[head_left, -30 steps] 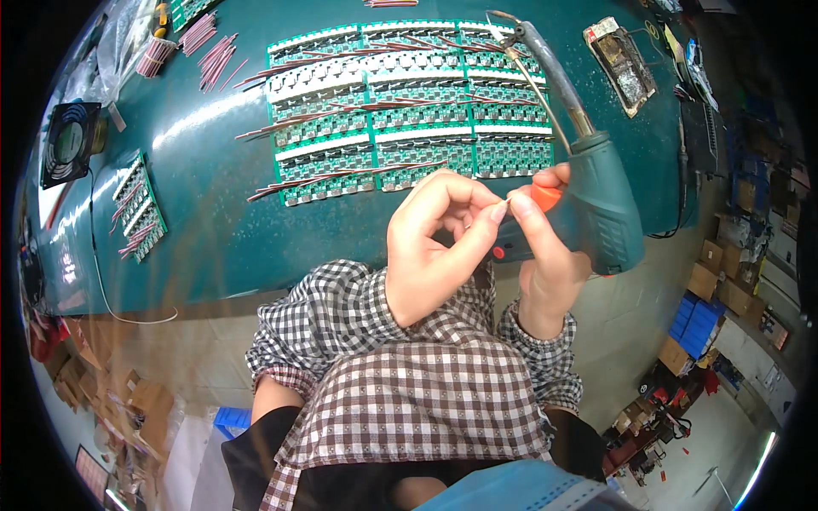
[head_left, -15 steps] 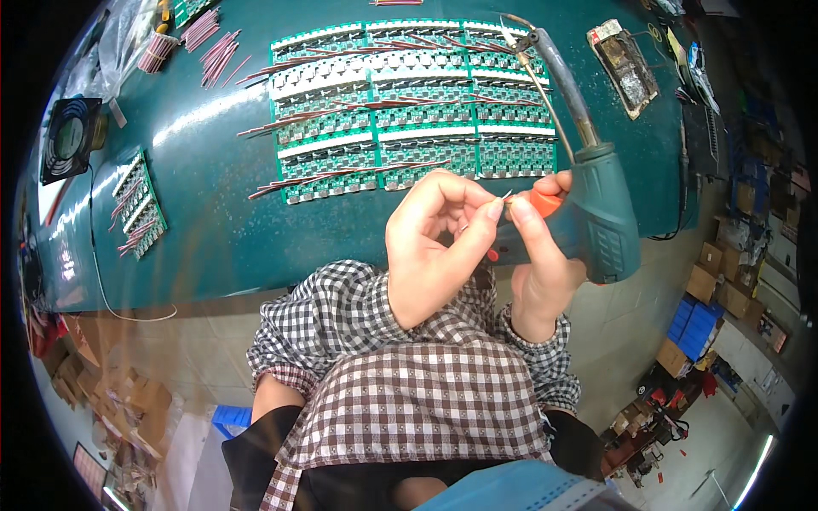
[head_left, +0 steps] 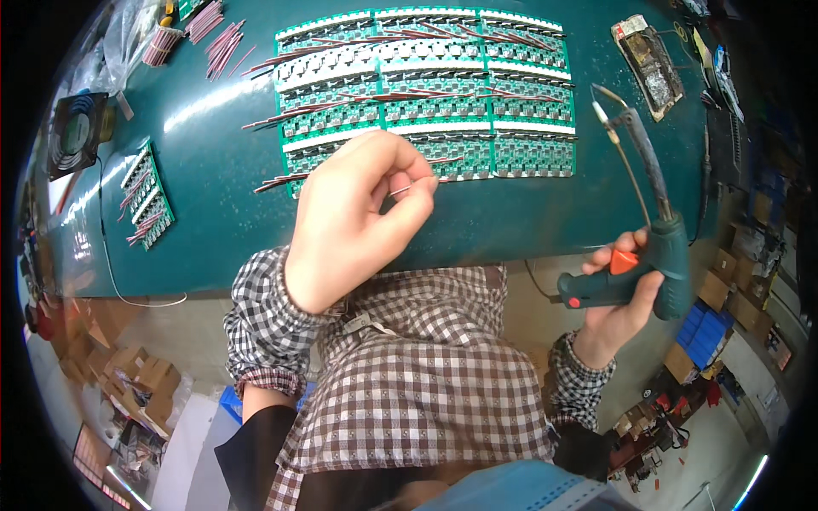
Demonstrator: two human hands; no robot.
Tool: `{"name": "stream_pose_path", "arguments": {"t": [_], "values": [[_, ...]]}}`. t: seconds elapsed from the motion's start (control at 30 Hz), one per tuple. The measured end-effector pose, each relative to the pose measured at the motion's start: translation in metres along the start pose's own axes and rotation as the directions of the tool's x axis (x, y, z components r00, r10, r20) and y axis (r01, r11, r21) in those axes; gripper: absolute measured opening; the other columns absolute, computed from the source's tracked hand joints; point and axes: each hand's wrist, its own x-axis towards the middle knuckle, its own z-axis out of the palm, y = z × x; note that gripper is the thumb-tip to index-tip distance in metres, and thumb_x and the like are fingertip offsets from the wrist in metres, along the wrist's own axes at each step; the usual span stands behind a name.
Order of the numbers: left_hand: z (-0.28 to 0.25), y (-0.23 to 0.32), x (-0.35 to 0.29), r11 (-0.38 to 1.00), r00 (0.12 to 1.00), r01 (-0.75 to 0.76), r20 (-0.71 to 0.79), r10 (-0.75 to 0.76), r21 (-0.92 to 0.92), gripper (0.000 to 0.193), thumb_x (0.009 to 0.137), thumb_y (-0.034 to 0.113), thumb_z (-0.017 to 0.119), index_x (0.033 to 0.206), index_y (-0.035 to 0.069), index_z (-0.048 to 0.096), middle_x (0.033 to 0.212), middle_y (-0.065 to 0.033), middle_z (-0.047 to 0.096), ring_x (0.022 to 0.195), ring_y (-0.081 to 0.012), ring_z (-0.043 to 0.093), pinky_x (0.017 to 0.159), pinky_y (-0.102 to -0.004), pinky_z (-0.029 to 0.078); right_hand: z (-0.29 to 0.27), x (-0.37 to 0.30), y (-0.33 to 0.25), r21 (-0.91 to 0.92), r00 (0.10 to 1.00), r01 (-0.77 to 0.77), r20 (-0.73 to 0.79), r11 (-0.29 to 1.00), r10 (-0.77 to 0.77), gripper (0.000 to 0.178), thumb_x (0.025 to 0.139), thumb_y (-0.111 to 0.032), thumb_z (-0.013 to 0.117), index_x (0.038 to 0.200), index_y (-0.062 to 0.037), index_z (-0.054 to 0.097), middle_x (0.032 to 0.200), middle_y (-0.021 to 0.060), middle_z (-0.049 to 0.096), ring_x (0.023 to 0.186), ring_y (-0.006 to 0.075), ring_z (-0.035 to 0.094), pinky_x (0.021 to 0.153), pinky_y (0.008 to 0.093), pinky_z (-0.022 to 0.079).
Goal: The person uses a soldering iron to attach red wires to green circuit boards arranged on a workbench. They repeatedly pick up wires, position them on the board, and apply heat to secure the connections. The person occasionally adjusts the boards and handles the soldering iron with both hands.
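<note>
The right grip point(head_left: 620, 322) is wrapped around the handle of a green soldering gun point(head_left: 671, 266), its long barrel pointing away from the person, tip leaning left. The left grip point(head_left: 354, 221) pinches a thin wire point(head_left: 400, 191) roughly crosswise; circuit boards point(head_left: 532, 153) lie beyond it.

**Green table point(head_left: 213, 226) above a pale floor point(head_left: 209, 336)**

The tabletop is glossy, with a white streak of reflected light toward its far left. Brown cardboard boxes point(head_left: 152, 375) crowd the near left. Blue bins point(head_left: 705, 336) stand among cartons point(head_left: 679, 362) on the right, and a bright strip of light point(head_left: 751, 484) shows at the near right.
</note>
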Motion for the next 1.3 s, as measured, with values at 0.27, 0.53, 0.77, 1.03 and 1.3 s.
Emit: {"name": "stream_pose_path", "arguments": {"t": [0.27, 0.53, 0.77, 1.03, 1.3], "values": [[0.017, -0.005, 0.017, 0.993, 0.997, 0.005, -0.083, 0.005, 0.116, 0.006, 0.073, 0.007, 0.063, 0.077, 0.005, 0.058, 0.071, -0.0068, 0.056, 0.062, -0.019, 0.057, 0.057, -0.0305, 0.046, -0.011, -0.005, -0.009, -0.383, 0.988, 0.141, -0.012, 0.913, -0.157, 0.073, 0.081, -0.051, 0.064, 0.119, 0.0091, 0.049, 0.098, 0.0175, 0.06, 0.093, 0.033, 0.062, 0.073, 0.0413, 0.058], [0.043, -0.002, 0.027, 0.982, 0.988, -0.129, -0.065, 0.139, 0.139, 0.007, 0.074, 0.006, 0.065, 0.078, 0.005, 0.06, 0.068, -0.0028, 0.052, 0.055, -0.012, 0.046, 0.05, -0.0251, 0.038, -0.019, -0.005, -0.008, -0.262, 0.998, 0.039, -0.032, 0.964, -0.05, 0.062, 0.087, -0.039, 0.059, 0.121, 0.0113, 0.047, 0.096, 0.0182, 0.062, 0.087, 0.0299, 0.065, 0.068, 0.0372, 0.06], [0.048, -0.014, 0.034, 0.961, 0.991, -0.081, -0.084, 0.107, 0.265, 0.006, 0.072, 0.006, 0.063, 0.076, 0.005, 0.059, 0.067, -0.0073, 0.055, 0.059, -0.0194, 0.054, 0.055, -0.0305, 0.044, -0.018, -0.007, -0.004, -0.256, 0.998, -0.047, -0.043, 0.966, 0.037, 0.063, 0.087, -0.039, 0.059, 0.121, 0.0123, 0.046, 0.094, 0.019, 0.063, 0.083, 0.0305, 0.066, 0.061, 0.0363, 0.06], [0.021, -0.011, 0.041, 0.972, 0.97, 0.189, 0.179, -0.164, -0.137, 0.006, 0.081, 0.006, 0.061, 0.081, 0.0, 0.062, 0.072, 0.0055, 0.058, 0.061, 0.0024, 0.045, 0.054, -0.015, 0.037, -0.018, -0.011, 0.0, -0.284, 0.996, -0.075, -0.064, 0.956, 0.06, 0.061, 0.09, -0.039, 0.053, 0.123, 0.0125, 0.046, 0.103, 0.0215, 0.061, 0.084, 0.0287, 0.065, 0.057, 0.0331, 0.06], [0.017, -0.016, 0.045, 0.92, 0.941, 0.291, 0.254, -0.225, -0.262, 0.007, 0.08, 0.006, 0.062, 0.082, -0.001, 0.061, 0.073, 0.0043, 0.059, 0.063, 0.0009, 0.047, 0.059, -0.0152, 0.039, -0.016, -0.012, -0.002, -0.253, 0.99, -0.136, -0.068, 0.958, 0.122, 0.062, 0.087, -0.038, 0.059, 0.121, 0.0127, 0.046, 0.097, 0.0205, 0.062, 0.083, 0.0308, 0.066, 0.06, 0.0366, 0.06]]}}
